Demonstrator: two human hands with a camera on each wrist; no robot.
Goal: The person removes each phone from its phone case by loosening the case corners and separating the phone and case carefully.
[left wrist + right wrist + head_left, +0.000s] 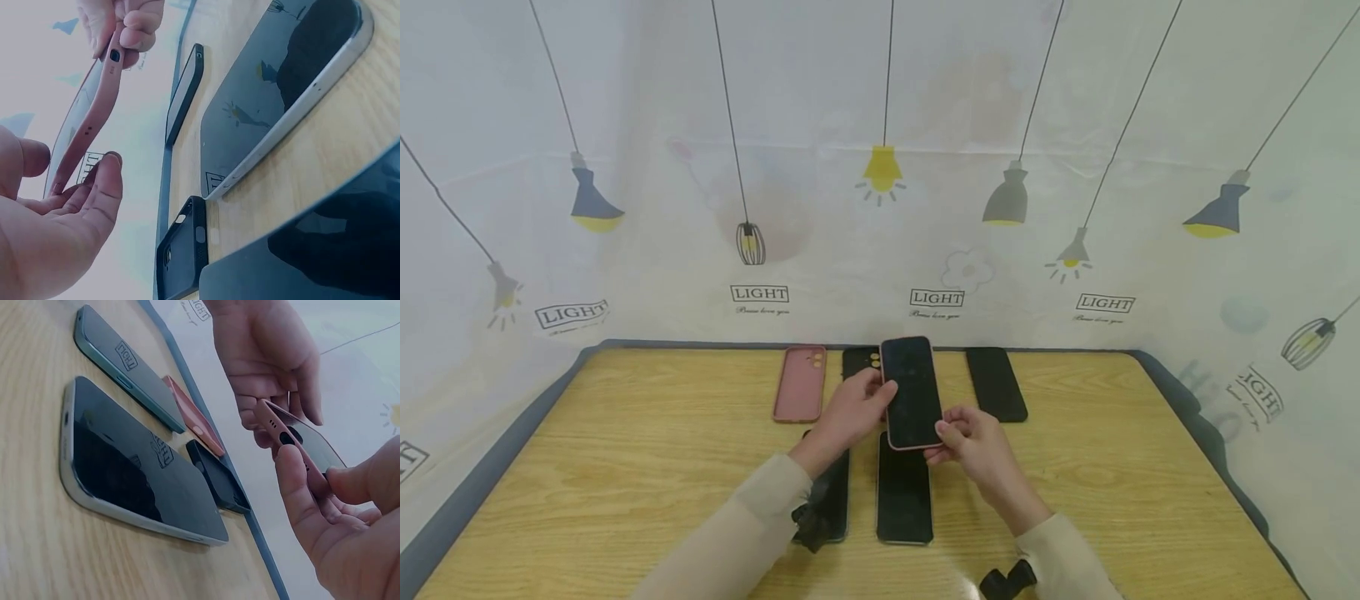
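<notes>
Phone (pixel 913 393) tilted, long axis forward

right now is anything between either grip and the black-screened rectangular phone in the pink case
No, nothing visible: the left grip and right grip both hold the black-screened rectangular phone in its pink case. The flat black-screened phone with pale edges lies on the wooden table below them, not in between.
</notes>
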